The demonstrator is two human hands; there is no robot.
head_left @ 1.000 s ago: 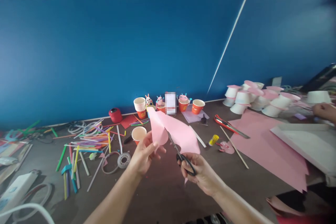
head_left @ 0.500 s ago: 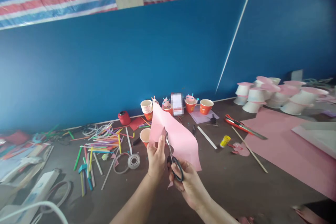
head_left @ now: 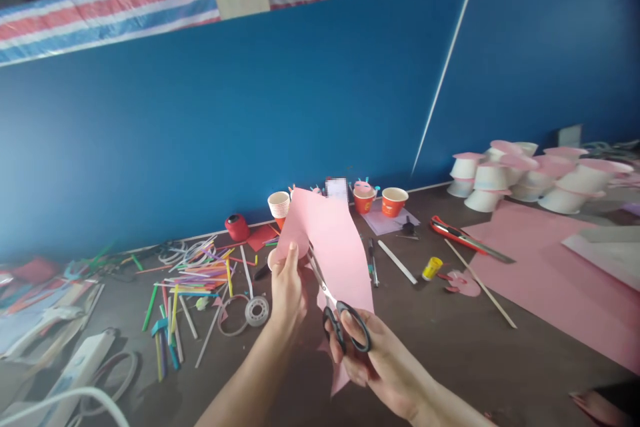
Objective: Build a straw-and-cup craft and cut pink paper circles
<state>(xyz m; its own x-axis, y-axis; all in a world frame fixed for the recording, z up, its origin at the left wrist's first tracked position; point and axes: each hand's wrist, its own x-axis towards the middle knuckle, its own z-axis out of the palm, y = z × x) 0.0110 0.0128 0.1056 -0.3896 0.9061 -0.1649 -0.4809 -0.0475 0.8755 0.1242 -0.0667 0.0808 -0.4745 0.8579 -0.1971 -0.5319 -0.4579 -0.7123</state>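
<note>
A sheet of pink paper [head_left: 334, 233] is held up above the table, curling at its top and partly cut. My left hand [head_left: 289, 290] pinches its left portion, thumb on the near side. In my right hand [head_left: 370, 353] are scissors with black handles [head_left: 327, 293], thumb and fingers through the loops. The blades point up and left, their tips at the cut in the paper beside my left hand. Below the scissors hangs a pointed strip of pink paper [head_left: 341, 377]. Behind the sheet, a paper cup [head_left: 271, 259] is mostly hidden.
Colourful straws [head_left: 200, 273] and a tape roll [head_left: 257, 311] lie left. Red cups [head_left: 395, 202] stand near the blue wall [head_left: 320, 100]. Rightward are a glue stick [head_left: 432, 269], a utility knife [head_left: 465, 238], large pink paper [head_left: 560, 287] and stacked white cups [head_left: 487, 187].
The scissors have shifted down and right, with their handles spread wider. My left hand has moved slightly left, and the paper has tilted, its left part folding outward.
</note>
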